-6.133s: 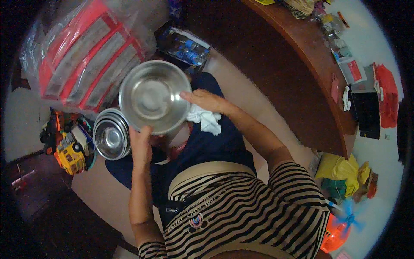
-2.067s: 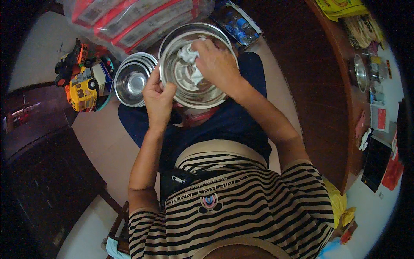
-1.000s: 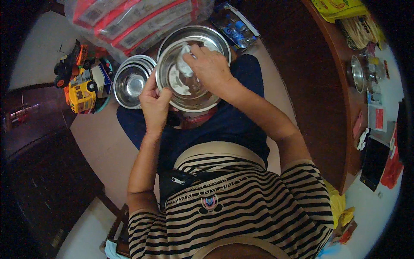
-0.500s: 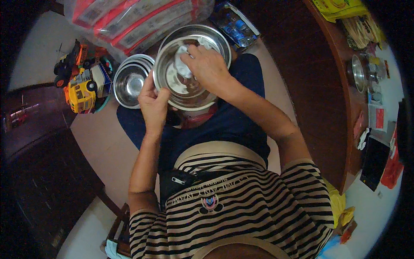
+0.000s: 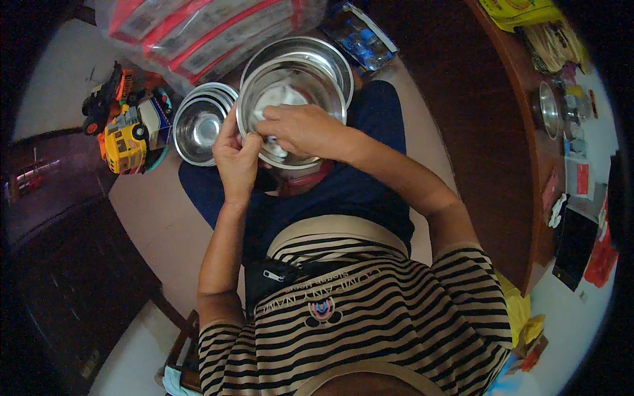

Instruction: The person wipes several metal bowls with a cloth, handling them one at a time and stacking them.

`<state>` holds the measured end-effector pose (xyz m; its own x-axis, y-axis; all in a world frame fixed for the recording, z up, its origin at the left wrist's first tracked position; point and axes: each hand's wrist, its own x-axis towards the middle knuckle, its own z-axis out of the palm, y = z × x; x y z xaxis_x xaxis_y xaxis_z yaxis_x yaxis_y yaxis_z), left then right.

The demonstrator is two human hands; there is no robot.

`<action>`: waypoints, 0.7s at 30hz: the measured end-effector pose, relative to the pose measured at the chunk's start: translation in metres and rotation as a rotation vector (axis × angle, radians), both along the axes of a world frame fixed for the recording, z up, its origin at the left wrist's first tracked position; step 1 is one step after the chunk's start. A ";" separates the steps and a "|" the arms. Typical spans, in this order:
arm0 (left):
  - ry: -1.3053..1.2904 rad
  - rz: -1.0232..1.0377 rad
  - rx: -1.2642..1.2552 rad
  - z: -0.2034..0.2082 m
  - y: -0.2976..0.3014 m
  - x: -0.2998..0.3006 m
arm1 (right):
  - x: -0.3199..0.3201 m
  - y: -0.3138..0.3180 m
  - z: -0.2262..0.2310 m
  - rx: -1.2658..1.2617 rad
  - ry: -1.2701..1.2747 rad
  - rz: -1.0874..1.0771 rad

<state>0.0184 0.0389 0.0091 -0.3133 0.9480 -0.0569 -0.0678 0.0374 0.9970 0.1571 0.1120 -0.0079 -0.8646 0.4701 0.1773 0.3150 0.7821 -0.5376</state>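
A shiny steel bowl [image 5: 332,92] is tilted up in front of me above my lap. My left hand [image 5: 236,156] grips its left rim, the thumb lying over the edge. Inside the bowl, my right hand [image 5: 300,131] presses a white cloth [image 5: 281,96] against the metal, its fingers closed and partly hidden. Another wide steel bowl [image 5: 318,45] sits just behind the held one. To the left, beside my left hand, stands a stack of smaller steel bowls [image 5: 198,129].
Toy trucks [image 5: 123,146] lie at the left. Clear plastic packaging with red stripes [image 5: 205,39] is at the far side, beside a box of blue items [image 5: 366,43]. A brown wooden table [image 5: 482,132] runs along the right, with a metal bowl [image 5: 549,111] on it.
My right hand has moved down and slightly left inside the bowl, with the cloth shifting under it. My left hand stays on the rim.
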 end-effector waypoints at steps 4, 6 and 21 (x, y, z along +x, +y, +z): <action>-0.021 -0.045 -0.074 0.002 0.000 0.001 | -0.003 0.014 -0.001 0.254 0.139 -0.166; -0.011 -0.027 -0.035 0.002 0.001 -0.002 | 0.002 0.019 -0.004 0.421 0.116 -0.277; 0.201 0.300 0.322 0.021 0.022 -0.035 | 0.075 -0.022 -0.017 -1.013 0.161 -0.083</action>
<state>-0.0169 0.0610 0.0296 -0.5505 0.7735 0.3140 0.1671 -0.2665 0.9492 0.2325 0.0901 -0.0248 -0.8238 0.5205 -0.2246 0.2129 -0.0832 -0.9735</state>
